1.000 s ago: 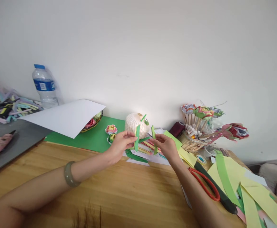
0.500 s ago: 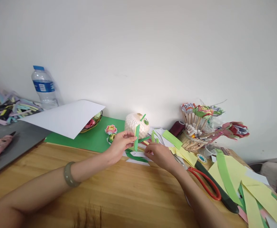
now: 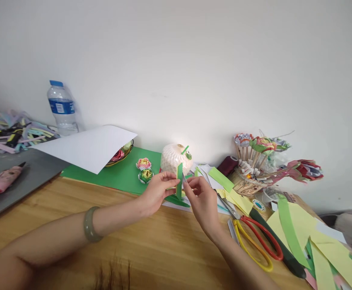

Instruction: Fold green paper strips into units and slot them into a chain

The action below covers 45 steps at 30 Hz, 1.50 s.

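Note:
My left hand [image 3: 160, 187], with a bangle on its wrist, pinches a narrow green paper strip [image 3: 179, 181] held upright above the table. Close against it on the right, my right hand [image 3: 202, 199] is closed on a thin whitish paper piece [image 3: 184, 177], seen nearly edge-on. Whether the two papers touch, I cannot tell. Behind them stands a rounded white object wrapped in foam netting [image 3: 172, 157], a bit of green strip on top. Left of it, a pink paper flower [image 3: 143, 163] and a green paper flower [image 3: 145, 175] lie on green card [image 3: 124, 176].
Scissors [image 3: 251, 237] with red and yellow handles lie right of my right forearm. Paper offcuts [image 3: 299, 225] cover the right side. Behind are a jar of paper flowers [image 3: 248, 183] and a thread spool [image 3: 228, 165]. Left stand a bottle [image 3: 61, 110], white sheet [image 3: 88, 147] and pink glue gun [image 3: 2, 183].
My right hand has risen from the paper scraps with a whitish piece and come up beside the green strip. The scissors' yellow handle has come into sight. The view has shifted slightly.

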Each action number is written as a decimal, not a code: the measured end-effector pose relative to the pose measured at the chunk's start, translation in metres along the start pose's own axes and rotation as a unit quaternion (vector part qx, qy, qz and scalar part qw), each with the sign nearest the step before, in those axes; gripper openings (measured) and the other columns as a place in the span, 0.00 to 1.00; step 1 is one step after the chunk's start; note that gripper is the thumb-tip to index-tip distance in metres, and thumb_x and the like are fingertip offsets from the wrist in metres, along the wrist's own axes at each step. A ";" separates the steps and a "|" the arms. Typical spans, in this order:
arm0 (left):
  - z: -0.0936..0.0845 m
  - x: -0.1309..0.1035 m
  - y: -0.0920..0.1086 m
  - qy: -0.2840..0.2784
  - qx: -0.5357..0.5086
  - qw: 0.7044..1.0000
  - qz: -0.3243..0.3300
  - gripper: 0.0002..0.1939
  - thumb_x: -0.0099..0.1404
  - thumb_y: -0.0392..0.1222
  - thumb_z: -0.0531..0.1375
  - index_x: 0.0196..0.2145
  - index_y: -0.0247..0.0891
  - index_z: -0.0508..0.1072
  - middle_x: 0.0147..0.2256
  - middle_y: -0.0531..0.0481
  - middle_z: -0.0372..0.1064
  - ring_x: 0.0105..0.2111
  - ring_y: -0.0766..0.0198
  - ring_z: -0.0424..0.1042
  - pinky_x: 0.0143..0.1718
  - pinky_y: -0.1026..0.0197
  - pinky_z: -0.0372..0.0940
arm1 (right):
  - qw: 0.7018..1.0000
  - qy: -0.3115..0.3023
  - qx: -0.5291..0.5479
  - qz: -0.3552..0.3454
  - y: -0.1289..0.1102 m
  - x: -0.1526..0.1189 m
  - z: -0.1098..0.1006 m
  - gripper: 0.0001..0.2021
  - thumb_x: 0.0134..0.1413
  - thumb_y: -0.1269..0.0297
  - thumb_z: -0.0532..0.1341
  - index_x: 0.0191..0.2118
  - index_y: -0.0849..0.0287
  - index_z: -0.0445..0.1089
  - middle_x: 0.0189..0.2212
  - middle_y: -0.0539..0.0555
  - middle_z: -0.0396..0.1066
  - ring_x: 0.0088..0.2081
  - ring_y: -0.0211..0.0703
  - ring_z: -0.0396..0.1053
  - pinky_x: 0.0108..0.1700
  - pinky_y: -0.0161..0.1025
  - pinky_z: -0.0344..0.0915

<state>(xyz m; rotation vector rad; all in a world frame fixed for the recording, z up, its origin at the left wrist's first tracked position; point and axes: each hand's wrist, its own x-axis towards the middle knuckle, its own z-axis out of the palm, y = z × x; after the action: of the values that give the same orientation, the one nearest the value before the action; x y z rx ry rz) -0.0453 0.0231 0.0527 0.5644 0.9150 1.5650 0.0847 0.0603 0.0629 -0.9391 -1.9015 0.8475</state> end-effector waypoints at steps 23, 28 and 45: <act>-0.004 0.000 -0.006 0.002 -0.019 1.000 -0.004 0.11 0.45 0.41 0.69 0.25 0.33 0.72 0.28 0.51 0.66 0.31 0.66 0.67 0.34 0.63 0.64 | 0.974 -0.052 0.197 0.096 0.008 -0.003 0.009 0.11 0.46 0.56 0.63 0.35 0.55 0.70 0.30 0.51 0.70 0.31 0.42 0.66 0.33 0.39 0.63; -0.005 0.000 -0.006 -0.009 -0.015 1.000 -0.003 0.11 0.44 0.41 0.70 0.24 0.34 0.73 0.28 0.51 0.68 0.32 0.65 0.67 0.37 0.62 0.63 | 0.964 -0.058 0.241 0.093 0.008 -0.004 0.010 0.10 0.44 0.59 0.65 0.35 0.55 0.69 0.28 0.49 0.67 0.29 0.39 0.63 0.31 0.37 0.61; -0.007 0.010 0.020 -0.161 0.033 0.986 -0.004 0.12 0.52 0.44 0.67 0.33 0.37 0.76 0.34 0.47 0.73 0.34 0.65 0.68 0.31 0.66 0.59 | 0.921 -0.159 0.331 0.131 0.006 0.001 -0.001 0.10 0.39 0.63 0.67 0.29 0.55 0.67 0.29 0.48 0.69 0.33 0.39 0.66 0.33 0.35 0.60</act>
<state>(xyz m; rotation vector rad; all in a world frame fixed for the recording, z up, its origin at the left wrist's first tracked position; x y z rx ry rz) -0.0649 0.0309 0.0637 0.8323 0.7217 1.3884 0.0870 0.0641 0.0582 -0.6556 -1.5679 1.7558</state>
